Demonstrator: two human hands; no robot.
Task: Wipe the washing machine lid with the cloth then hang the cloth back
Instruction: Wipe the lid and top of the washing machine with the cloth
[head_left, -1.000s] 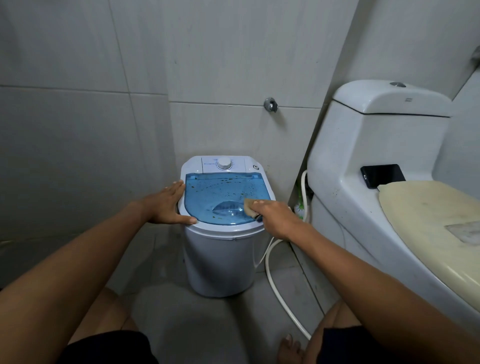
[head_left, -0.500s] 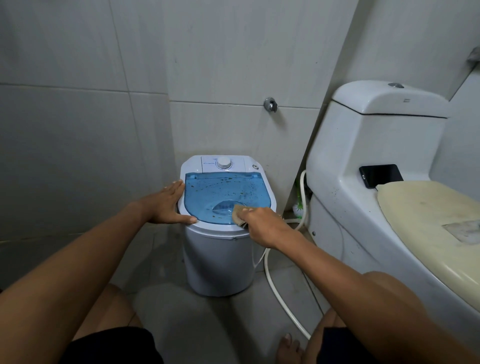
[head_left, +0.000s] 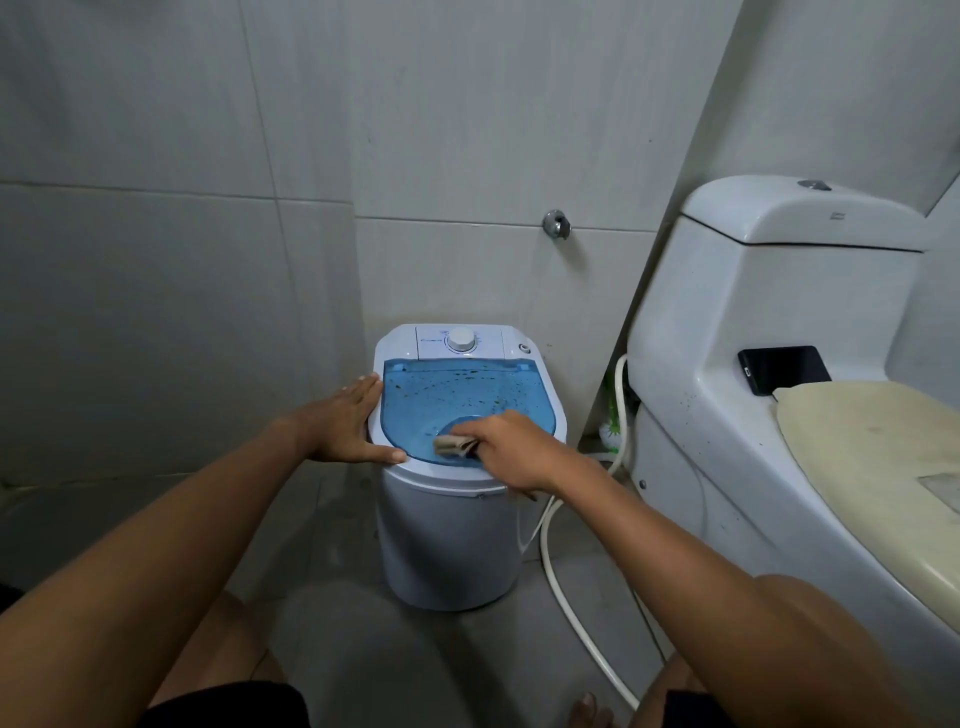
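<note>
Tiled bathroom corner, toilet (head_left: 727, 415) close on the right. Small washing machine (head_left: 447, 540) on the floor, blue lid (head_left: 467, 400) shut and speckled with dirt. Left hand (head_left: 345, 428) spread flat on the rim, likely steadying. Right hand (head_left: 511, 449) clenched around folded cloth (head_left: 453, 446), pressed to the lid's near edge for wiping.

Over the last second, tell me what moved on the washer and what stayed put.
The right hand slid the cloth leftward along the front edge of the blue lid. The left hand stayed braced on the washer's left rim; dark specks remain on the lid.
</note>
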